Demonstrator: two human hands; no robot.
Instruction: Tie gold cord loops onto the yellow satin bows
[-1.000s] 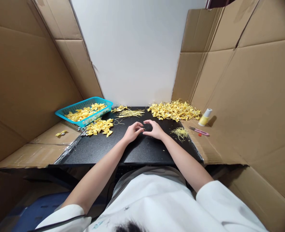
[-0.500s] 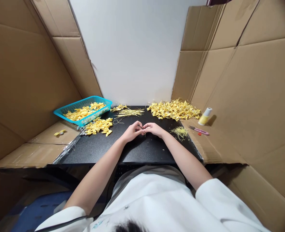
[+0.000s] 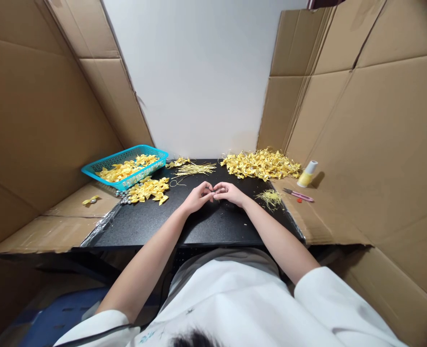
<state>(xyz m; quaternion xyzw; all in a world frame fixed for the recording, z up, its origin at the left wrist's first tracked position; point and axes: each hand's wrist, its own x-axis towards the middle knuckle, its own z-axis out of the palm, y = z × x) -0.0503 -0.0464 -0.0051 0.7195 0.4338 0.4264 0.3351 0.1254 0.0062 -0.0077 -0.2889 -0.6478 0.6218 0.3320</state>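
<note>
My left hand (image 3: 198,196) and my right hand (image 3: 230,193) meet at the middle of the black tabletop (image 3: 155,221). Their fingertips pinch together around something too small to make out. Behind them lies a bundle of thin gold wires (image 3: 195,169). A heap of yellow ribbon bows (image 3: 260,165) sits at the back right. A smaller pile of yellow bows (image 3: 149,189) lies to the left of my hands. A little tuft of yellow thread scraps (image 3: 270,197) is just right of my right wrist.
A teal basket (image 3: 101,165) holding yellow bows stands at the back left. On the cardboard at the right are a spool of yellow thread (image 3: 307,174) and pink scissors (image 3: 299,195). One bow (image 3: 89,198) lies on the left cardboard. Cardboard walls close in both sides.
My hands, a little apart one second ago, have come together so the fingertips touch. They have stayed joined since half a second ago.
</note>
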